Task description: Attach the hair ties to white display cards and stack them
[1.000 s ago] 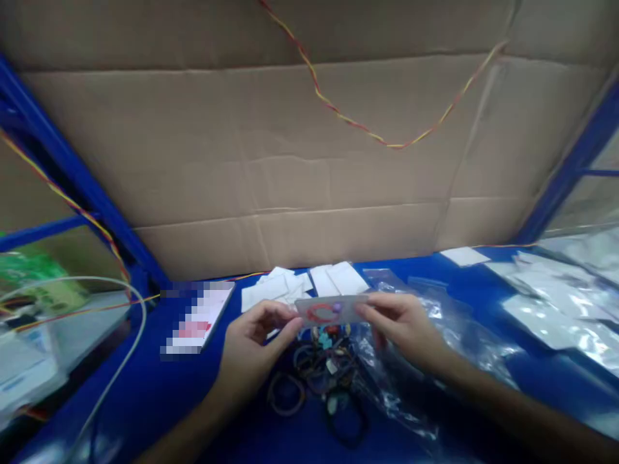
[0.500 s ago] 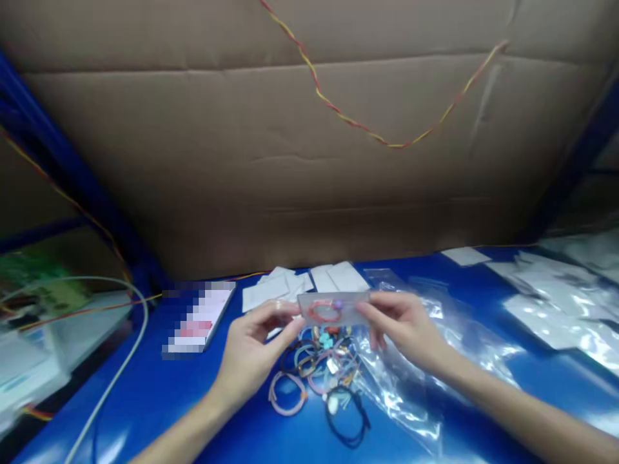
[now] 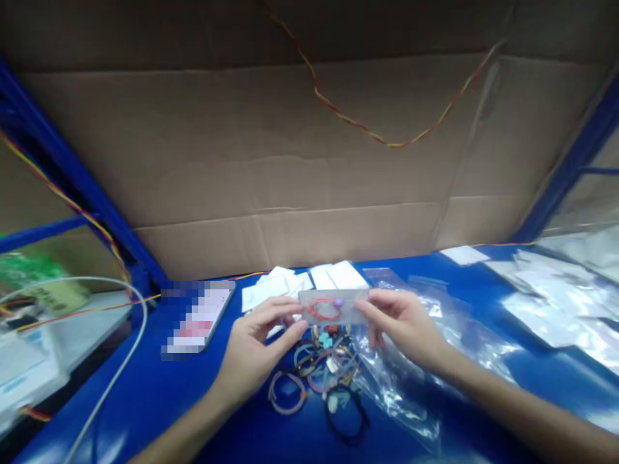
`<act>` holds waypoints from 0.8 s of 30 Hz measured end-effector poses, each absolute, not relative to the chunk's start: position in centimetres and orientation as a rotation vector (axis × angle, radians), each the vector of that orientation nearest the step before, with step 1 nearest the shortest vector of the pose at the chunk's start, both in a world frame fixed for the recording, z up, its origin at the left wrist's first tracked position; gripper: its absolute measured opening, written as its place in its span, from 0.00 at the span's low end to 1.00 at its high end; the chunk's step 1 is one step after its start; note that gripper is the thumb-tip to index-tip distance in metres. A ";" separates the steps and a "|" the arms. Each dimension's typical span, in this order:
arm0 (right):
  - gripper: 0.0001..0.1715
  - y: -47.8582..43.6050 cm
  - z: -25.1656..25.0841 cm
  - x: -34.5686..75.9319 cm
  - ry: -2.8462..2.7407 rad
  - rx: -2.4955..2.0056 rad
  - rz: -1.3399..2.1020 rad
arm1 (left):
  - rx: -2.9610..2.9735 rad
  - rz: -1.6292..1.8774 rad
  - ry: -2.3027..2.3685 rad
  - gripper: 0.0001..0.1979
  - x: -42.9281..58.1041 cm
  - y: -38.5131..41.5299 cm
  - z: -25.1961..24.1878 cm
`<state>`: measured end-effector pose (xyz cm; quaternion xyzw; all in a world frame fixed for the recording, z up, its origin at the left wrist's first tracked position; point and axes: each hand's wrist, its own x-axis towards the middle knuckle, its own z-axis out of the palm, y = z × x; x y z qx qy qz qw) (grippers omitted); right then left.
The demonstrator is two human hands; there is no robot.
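Observation:
A small clear plastic bag (image 3: 355, 316) is stretched level between my two hands, above a pile of hair ties. Inside it, or behind its film, shows a red hair tie (image 3: 325, 317) with a purple bead. My left hand (image 3: 256, 341) pinches the bag's left end between thumb and fingers. The thumb and index finger of my right hand (image 3: 403, 319) grip its right end. Below lie a pink hair tie (image 3: 287, 410), a black hair tie (image 3: 360, 415) and several others, one with a turquoise flower (image 3: 325, 339).
White cards (image 3: 338, 277) lie behind my hands on the blue table (image 3: 193, 399). A phone (image 3: 206, 316) rests at left, large clear plastic bags (image 3: 401, 386) at right. Further right are white packets (image 3: 551, 316). A cardboard wall (image 3: 309, 161) stands behind, with a twisted wire (image 3: 396, 145).
My left fingers and thumb have shifted slightly at the bag's left end. My right hand stays nearly still, and the lighting differs across the scene.

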<state>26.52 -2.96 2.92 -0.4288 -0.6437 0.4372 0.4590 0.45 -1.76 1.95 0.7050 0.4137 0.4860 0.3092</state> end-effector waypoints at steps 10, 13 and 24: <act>0.21 -3.0 3.0 26.4 -1.619 -1.057 1.053 | 1.878 1.200 1.012 0.13 0.4 -1.8 2.1; 0.23 -3.1 3.2 26.4 -1.627 -1.057 1.038 | 1.874 1.215 1.008 0.12 0.4 -1.7 2.0; 0.23 -3.1 3.2 26.4 -1.637 -1.053 1.054 | 1.860 1.180 1.012 0.12 0.0 -1.6 1.8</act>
